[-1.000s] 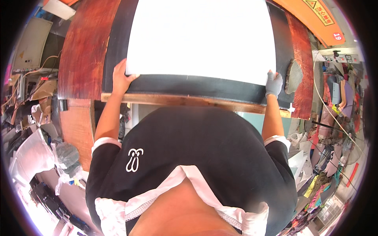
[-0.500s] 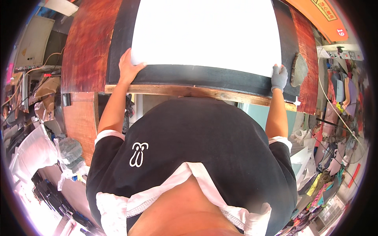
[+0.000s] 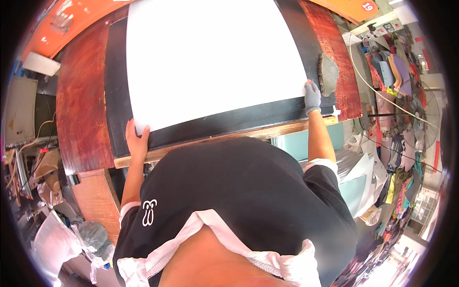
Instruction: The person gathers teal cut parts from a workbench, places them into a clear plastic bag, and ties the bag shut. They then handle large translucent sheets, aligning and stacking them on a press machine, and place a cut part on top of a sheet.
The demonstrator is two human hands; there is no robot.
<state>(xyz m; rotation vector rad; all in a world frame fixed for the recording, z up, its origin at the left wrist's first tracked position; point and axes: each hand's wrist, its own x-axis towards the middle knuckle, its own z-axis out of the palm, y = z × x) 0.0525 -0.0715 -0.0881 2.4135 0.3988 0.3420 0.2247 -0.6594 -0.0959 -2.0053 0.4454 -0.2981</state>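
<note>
A large white sheet (image 3: 215, 57) lies on a black board (image 3: 229, 118) in front of me. My left hand (image 3: 137, 138) is bare and rests at the sheet's near left corner. Its thumb and fingers are spread apart, the thumb along the near edge. At the near right corner is my right hand (image 3: 312, 97), in a grey glove with bare fingertips. Its fingers are bent close together on the corner. Whether anything of the sheet is under the fingertips is hidden.
A wooden strip (image 3: 210, 138) edges the board nearest me. Reddish-brown surfaces (image 3: 81, 105) flank the board. A flat grey piece with a dark rim (image 3: 329, 75) lies right of my right hand. Orange machine parts (image 3: 71, 19) stand beyond. Piled fabrics (image 3: 389, 71) are at the right.
The view has turned, so the board and sheet now appear tilted and further left. Both hands stay at the sheet's near corners.
</note>
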